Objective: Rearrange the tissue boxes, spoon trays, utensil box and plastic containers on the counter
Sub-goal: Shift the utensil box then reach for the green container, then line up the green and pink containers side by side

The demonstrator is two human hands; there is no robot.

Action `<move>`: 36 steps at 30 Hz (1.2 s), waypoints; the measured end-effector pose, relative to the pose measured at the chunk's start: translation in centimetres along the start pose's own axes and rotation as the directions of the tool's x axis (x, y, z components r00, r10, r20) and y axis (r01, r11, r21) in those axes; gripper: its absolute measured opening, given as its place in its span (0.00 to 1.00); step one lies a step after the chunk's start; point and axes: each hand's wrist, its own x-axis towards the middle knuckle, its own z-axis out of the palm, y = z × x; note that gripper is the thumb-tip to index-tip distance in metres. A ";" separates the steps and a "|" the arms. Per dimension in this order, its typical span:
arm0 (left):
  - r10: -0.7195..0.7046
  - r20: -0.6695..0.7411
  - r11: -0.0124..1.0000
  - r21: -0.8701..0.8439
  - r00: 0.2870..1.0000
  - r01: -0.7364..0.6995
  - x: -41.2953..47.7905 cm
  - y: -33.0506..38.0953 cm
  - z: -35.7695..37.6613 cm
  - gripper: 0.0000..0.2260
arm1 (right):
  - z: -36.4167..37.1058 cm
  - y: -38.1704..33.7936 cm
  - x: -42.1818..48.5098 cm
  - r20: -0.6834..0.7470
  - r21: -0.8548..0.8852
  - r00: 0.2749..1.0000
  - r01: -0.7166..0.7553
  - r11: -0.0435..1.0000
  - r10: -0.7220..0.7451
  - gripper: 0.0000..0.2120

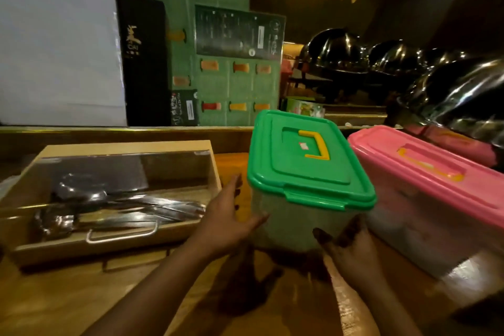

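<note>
A clear plastic container with a green lid [308, 161] and a yellow handle stands in the middle of the wooden counter [81, 300]. My left hand [229, 215] presses flat against its left side, and my right hand [351, 251] cups its near right corner. Both hands grip it. To its right, touching or nearly so, lies a larger container with a pink lid [425, 172]. On the left sits the wooden utensil box [114, 199] with a clear cover, a metal handle and steel cutlery inside.
Behind the counter's raised back edge stand a green patterned box [226, 82], a black box [144, 63] and a white panel [57, 38]. Shiny domed chafing-dish lids [463, 98] crowd the right rear. A small colourful box [305, 108] peeks out behind the green lid.
</note>
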 end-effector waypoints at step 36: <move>-0.306 -0.421 0.952 -0.151 0.854 0.267 -1.9 1.0 8.8 0.23 | -4.3 6.2 7.4 0.322 -0.153 0.945 -0.015 0.988 0.064 0.37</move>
